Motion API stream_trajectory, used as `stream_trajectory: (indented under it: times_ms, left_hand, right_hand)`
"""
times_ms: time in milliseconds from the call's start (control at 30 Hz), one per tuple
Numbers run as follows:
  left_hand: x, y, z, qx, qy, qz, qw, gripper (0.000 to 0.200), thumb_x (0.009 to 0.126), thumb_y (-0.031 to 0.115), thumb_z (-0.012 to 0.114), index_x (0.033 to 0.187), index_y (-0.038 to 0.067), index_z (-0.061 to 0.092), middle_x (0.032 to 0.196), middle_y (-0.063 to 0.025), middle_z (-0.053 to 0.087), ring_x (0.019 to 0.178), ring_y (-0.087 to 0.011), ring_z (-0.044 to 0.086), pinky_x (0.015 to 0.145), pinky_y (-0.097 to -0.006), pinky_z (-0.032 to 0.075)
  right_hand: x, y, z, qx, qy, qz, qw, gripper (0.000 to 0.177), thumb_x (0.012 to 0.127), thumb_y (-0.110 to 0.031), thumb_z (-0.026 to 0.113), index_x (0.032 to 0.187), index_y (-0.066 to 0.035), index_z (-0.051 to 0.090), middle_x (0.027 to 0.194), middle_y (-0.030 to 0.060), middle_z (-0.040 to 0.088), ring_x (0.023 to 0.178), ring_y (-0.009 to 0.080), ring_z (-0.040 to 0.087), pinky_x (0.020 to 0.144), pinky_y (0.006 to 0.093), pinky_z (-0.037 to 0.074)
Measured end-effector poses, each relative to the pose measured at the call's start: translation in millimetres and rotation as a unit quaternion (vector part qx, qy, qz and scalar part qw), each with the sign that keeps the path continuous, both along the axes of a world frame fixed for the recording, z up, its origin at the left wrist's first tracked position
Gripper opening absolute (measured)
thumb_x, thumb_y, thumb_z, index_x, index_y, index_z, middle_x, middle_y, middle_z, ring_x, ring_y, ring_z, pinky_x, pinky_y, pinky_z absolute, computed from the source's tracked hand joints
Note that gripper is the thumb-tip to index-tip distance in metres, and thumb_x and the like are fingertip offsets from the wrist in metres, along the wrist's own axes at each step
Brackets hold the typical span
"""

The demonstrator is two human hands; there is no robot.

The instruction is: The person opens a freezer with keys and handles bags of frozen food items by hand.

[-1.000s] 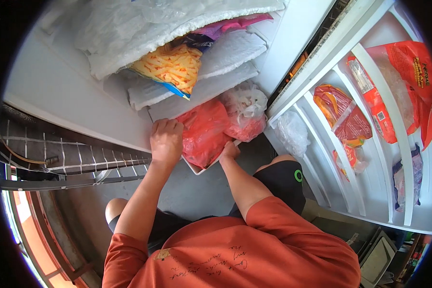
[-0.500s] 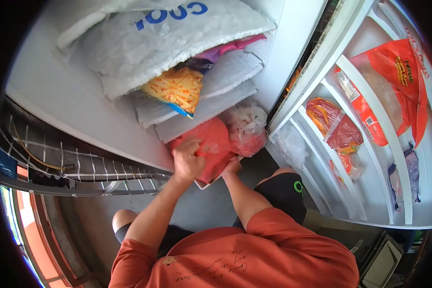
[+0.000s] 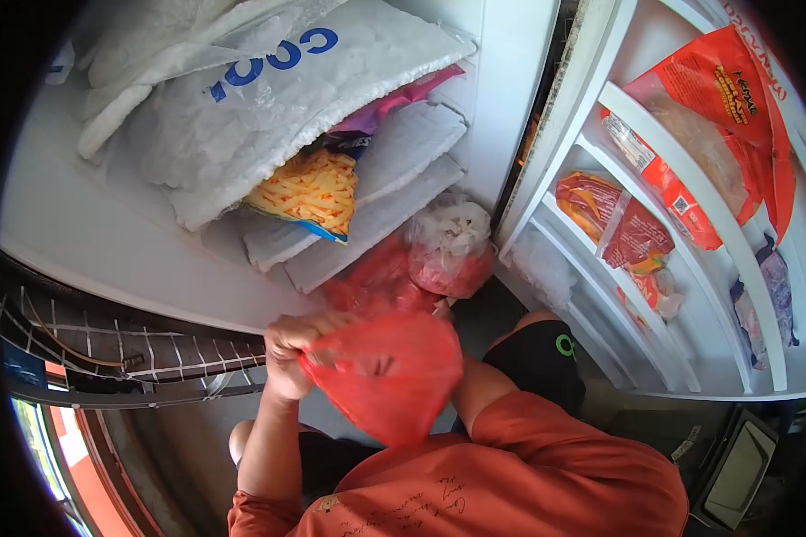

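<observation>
A red plastic bag (image 3: 394,376) hides most of the right hand (image 3: 442,309); what the bag contains is blurred. The shirt script (image 3: 439,503) is too small to read. The freezer door (image 3: 566,134) is cut off above.

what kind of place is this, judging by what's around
Probably a household kitchen, at an open freezer: frost-coated shelves, a bag of fries between them, and frozen-food packets in the door racks.

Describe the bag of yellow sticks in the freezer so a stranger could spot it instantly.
In the open freezer, find the large bag with blue letters. Below it, the bag of yellow sticks pokes out over a frosted shelf. Its yellow contents and blue edge set it apart from the pink package beside it.
</observation>
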State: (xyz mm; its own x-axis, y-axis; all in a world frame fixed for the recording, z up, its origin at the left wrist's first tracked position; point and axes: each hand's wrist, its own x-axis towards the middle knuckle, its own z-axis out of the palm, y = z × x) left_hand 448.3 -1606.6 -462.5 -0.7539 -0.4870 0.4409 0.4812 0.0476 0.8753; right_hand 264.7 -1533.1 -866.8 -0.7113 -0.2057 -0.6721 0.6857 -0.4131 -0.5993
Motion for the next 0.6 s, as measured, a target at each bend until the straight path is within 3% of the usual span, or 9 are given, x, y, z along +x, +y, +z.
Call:
stream_trajectory:
  times_ms: [100, 133, 233, 367, 400, 467, 500, 533, 600]
  left_hand:
    - [-3, 19, 10, -0.020, -0.053, -0.213, 0.975, 0.026, 0.081, -0.001, 0.070, 0.059, -0.003, 0.057, 0.068, -0.0145, 0.065, 0.065, -0.0283, 0.063, 0.077, -0.0446, 0.049]
    - [-1, 22, 9, -0.014, -0.056, -0.215, 0.975, 0.026, 0.081, -0.001, 0.070, 0.059, -0.003, 0.057, 0.068, -0.0145, 0.065, 0.065, -0.0283, 0.063, 0.077, -0.0446, 0.049]
    - [7, 30, -5, -0.048, -0.137, -0.277, 0.950, 0.048, 0.074, -0.011, 0.070, 0.052, 0.003, 0.029, 0.049, -0.0103, 0.041, 0.052, -0.0292, 0.050, 0.070, -0.0445, 0.044]
    - [33, 25, -21, -0.165, -0.284, -0.297, 0.897, 0.041, 0.072, -0.010, 0.069, 0.053, -0.001, 0.034, 0.051, -0.0105, 0.033, 0.051, -0.0300, 0.038, 0.065, -0.0381, 0.042]
    - [40, 17, -19, -0.161, -0.284, -0.297, 0.897, 0.041, 0.072, -0.010, 0.069, 0.053, -0.001, 0.034, 0.051, -0.0105, 0.033, 0.051, -0.0300, 0.038, 0.065, -0.0381, 0.042]
    - [53, 5, -14, -0.196, -0.405, -0.382, 0.807, 0.027, 0.063, -0.007, 0.060, 0.058, -0.004, 0.034, 0.056, -0.0159, 0.036, 0.055, -0.0342, 0.036, 0.058, -0.0411, 0.037]
    - [58, 4, -17, -0.245, -0.412, -0.366, 0.798, 0.016, 0.057, -0.002, 0.059, 0.057, -0.003, 0.043, 0.059, -0.0186, 0.045, 0.059, -0.0381, 0.049, 0.062, -0.0422, 0.045]
    - [59, 5, -18, -0.241, -0.413, -0.366, 0.798, 0.016, 0.057, -0.002, 0.059, 0.057, -0.003, 0.043, 0.059, -0.0186, 0.045, 0.059, -0.0381, 0.049, 0.062, -0.0422, 0.045]
    - [58, 12, -14, -0.305, -0.523, -0.312, 0.732, 0.007, 0.060, 0.004, 0.062, 0.062, -0.001, 0.058, 0.069, -0.0207, 0.058, 0.070, -0.0400, 0.060, 0.068, -0.0429, 0.051]
  right_hand:
    - [-2, 4, 5, 0.047, 0.010, 0.025, 0.999, 0.033, 0.076, -0.027, 0.065, 0.089, 0.003, 0.068, 0.084, 0.0072, 0.063, 0.076, 0.0206, 0.061, 0.070, 0.0369, 0.050]
    - [-3, 5, 7, 0.065, 0.011, 0.033, 0.997, 0.032, 0.076, -0.027, 0.065, 0.088, 0.002, 0.068, 0.083, 0.0071, 0.063, 0.076, 0.0205, 0.061, 0.069, 0.0370, 0.050]
    - [-5, 9, 9, 0.122, 0.012, 0.057, 0.991, 0.030, 0.074, -0.026, 0.065, 0.085, 0.002, 0.068, 0.080, 0.0067, 0.063, 0.074, 0.0203, 0.061, 0.069, 0.0372, 0.049]
    - [-3, 8, 19, 0.075, -0.068, 0.042, 0.994, 0.029, 0.071, -0.024, 0.063, 0.085, 0.002, 0.066, 0.080, 0.0067, 0.062, 0.075, 0.0204, 0.060, 0.068, 0.0374, 0.049]
    - [-1, 6, 33, 0.078, -0.070, 0.043, 0.994, 0.029, 0.071, -0.024, 0.063, 0.085, 0.002, 0.066, 0.080, 0.0067, 0.062, 0.075, 0.0204, 0.060, 0.068, 0.0374, 0.049]
    - [4, 5, 50, 0.017, -0.088, 0.005, 0.996, 0.029, 0.072, -0.022, 0.063, 0.088, 0.002, 0.064, 0.084, 0.0069, 0.061, 0.077, 0.0207, 0.060, 0.069, 0.0362, 0.049]
    - [4, 4, 53, 0.020, -0.090, 0.007, 0.996, 0.029, 0.072, -0.022, 0.063, 0.088, 0.002, 0.064, 0.084, 0.0069, 0.061, 0.077, 0.0207, 0.060, 0.069, 0.0362, 0.049]
    - [4, 3, 56, 0.026, -0.075, 0.014, 0.997, 0.030, 0.072, -0.021, 0.063, 0.089, 0.003, 0.064, 0.087, 0.0073, 0.062, 0.078, 0.0206, 0.060, 0.070, 0.0355, 0.049]
    - [6, 2, 70, 0.032, -0.062, 0.026, 0.997, 0.030, 0.072, -0.020, 0.063, 0.091, 0.004, 0.063, 0.090, 0.0078, 0.062, 0.079, 0.0205, 0.060, 0.072, 0.0348, 0.049]
